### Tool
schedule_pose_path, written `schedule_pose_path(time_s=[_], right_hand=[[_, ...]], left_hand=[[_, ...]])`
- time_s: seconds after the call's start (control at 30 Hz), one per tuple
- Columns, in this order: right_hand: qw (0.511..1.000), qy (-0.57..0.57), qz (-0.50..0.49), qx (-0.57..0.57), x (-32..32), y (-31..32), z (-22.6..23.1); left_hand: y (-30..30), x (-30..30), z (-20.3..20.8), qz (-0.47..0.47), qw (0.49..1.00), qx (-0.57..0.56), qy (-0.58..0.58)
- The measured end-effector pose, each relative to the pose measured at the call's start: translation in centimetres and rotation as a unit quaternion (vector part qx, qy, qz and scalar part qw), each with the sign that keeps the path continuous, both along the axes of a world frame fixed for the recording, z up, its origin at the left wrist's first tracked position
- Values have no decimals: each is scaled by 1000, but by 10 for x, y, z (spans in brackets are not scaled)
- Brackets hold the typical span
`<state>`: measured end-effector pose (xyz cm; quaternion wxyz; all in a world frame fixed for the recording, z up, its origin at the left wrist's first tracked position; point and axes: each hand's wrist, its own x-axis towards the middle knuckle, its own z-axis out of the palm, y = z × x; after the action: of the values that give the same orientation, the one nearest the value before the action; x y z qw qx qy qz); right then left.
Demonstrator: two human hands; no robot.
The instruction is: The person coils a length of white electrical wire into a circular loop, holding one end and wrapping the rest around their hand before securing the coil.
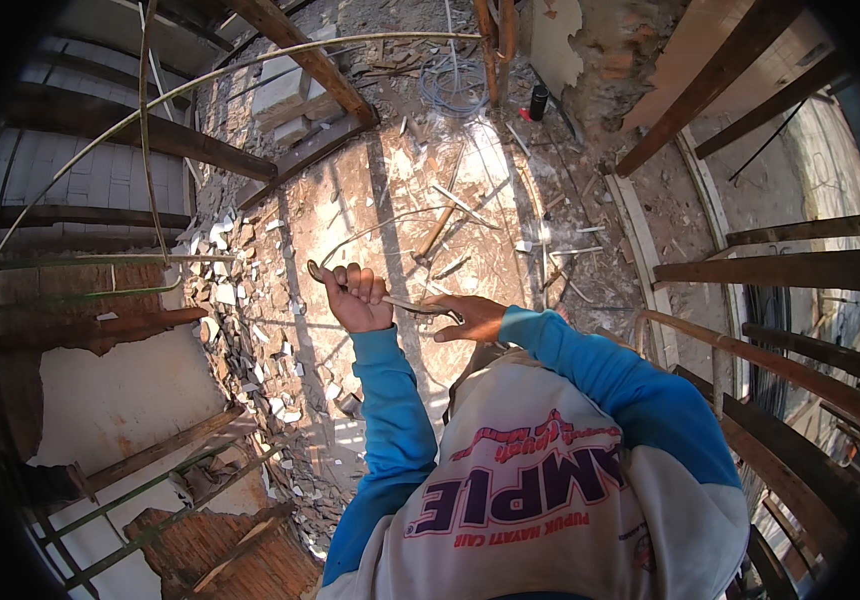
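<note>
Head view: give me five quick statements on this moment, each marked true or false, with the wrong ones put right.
1. The left hand is closed on a thin bar. True.
2. The sleeves are red. False: they are blue.
3. Broken rubble lies to the left of the left hand. True.
4. The black cylinder is between the hands. False: it is beyond them, near the top.
5. A wooden-handled tool lies on the floor. True.
</note>
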<state>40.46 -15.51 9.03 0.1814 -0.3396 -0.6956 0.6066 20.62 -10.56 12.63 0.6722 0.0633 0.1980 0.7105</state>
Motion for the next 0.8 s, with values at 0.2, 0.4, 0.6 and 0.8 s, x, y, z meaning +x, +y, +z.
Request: schedule_pose_path(time_s=[0.2,0.4,0.6,0.8], right_hand=[[987,-4,-138,-78,6,-14,6],[976,-50,-187,104,37,5,51],[972,16,-230,36,48,28,61],[915,110,-349,169,4,26,62]], left_hand=[[-1,-1,7,54,968,-202,141],[-4,-10,-7,375,588,-183,693],[-4,-10,28,-111,781,135,600],[-14,77,57,-172,855,169,459]])
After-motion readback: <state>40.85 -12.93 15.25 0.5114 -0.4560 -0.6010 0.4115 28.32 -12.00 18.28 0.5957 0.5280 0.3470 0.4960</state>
